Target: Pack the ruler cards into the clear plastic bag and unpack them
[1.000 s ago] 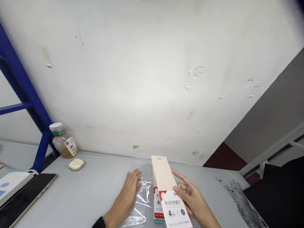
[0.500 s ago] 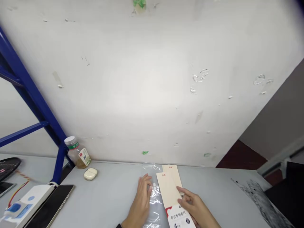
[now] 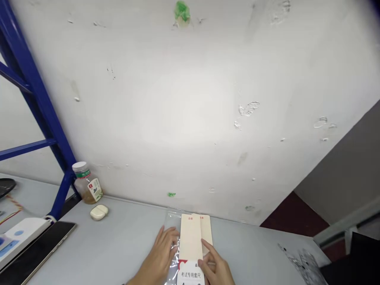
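My right hand [image 3: 215,263] pinches the right edge of a long cream ruler-set packet [image 3: 190,237], whose lower part is white and red with Chinese print. A second cream packet [image 3: 207,229] lies partly beneath it, to the right. To the left, a clear plastic bag [image 3: 172,217] lies flat on the desk, its right side overlapped by the front packet. My left hand [image 3: 162,253] rests on the bag with fingers stretched out, beside the packet's left edge. The packet's bottom end is cut off by the frame.
On the grey desk [image 3: 124,225], a capped jar [image 3: 89,188] and a cream earbud case [image 3: 99,212] stand at the left. Nearer are a dark phone [image 3: 38,251] and a white power strip [image 3: 23,237]. A blue metal frame [image 3: 44,99] rises there; the white wall [image 3: 178,118] bounds the back.
The front packet has shifted left over the bag's edge and straightened from its slant, with my right hand on it. The whole view has also turned slightly.
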`<action>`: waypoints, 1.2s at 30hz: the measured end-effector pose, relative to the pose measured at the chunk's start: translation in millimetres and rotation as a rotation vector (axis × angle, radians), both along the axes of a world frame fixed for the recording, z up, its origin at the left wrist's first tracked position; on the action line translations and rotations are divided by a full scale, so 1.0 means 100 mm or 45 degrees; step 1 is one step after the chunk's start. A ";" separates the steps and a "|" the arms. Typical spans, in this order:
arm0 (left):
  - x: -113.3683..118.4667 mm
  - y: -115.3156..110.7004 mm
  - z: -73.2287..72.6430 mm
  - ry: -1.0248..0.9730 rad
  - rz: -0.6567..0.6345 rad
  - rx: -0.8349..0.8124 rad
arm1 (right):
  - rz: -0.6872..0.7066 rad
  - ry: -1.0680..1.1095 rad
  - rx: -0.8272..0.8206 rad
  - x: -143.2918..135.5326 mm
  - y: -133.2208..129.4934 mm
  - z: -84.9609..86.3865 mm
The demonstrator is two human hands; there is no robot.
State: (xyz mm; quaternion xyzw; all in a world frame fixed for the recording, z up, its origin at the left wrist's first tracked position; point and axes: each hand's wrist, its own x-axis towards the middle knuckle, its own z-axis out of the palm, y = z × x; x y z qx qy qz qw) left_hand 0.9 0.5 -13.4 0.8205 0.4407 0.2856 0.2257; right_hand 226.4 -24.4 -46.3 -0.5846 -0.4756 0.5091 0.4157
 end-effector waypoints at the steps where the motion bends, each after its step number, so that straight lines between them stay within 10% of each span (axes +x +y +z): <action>1: 0.00 0.00 0.01 0.009 0.004 0.014 | -0.006 0.016 -0.036 0.01 0.00 0.01; 18: -0.03 0.13 -0.20 -0.008 -0.073 -0.016 | -0.053 0.161 -0.134 0.01 -0.03 0.23; 36: 0.04 0.05 0.01 0.090 -0.012 0.016 | 0.051 0.014 -0.059 -0.10 -0.13 0.35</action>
